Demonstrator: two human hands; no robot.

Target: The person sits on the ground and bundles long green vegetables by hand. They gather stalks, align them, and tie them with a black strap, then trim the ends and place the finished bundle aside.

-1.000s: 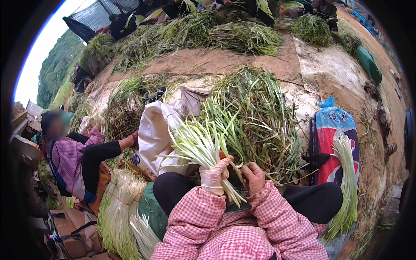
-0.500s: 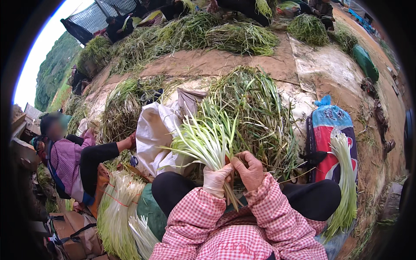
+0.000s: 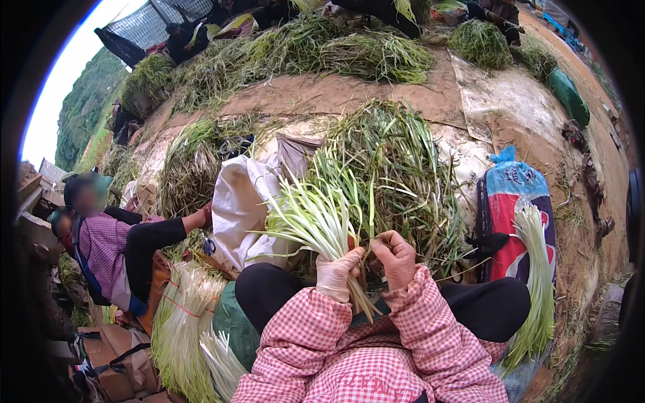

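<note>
My left hand [image 3: 337,275], in a thin pale glove, is closed round a bunch of chives [image 3: 310,218]. Their white and light-green leaves fan out up and to the left, and the brownish ends stick out below the fist. Just right of it, my bare right hand [image 3: 396,258] pinches a single chive leaf [image 3: 371,208] that stands up apart from the bunch. Beyond my hands lies a big heap of untrimmed chives [image 3: 410,168], green mixed with brown. A white sack [image 3: 235,208] lies crumpled to the left of that heap.
Cleaned chives [image 3: 534,289] lie on a red and blue bag [image 3: 500,201] at my right. Tied bundles [image 3: 185,329] rest at my left. A person in a checked shirt [image 3: 111,245] sits at far left. More heaps [image 3: 376,57] and people line the back.
My right hand has shifted slightly right and away from the bunch, and a single leaf now stands apart between the hands. The left hand keeps its grip.
</note>
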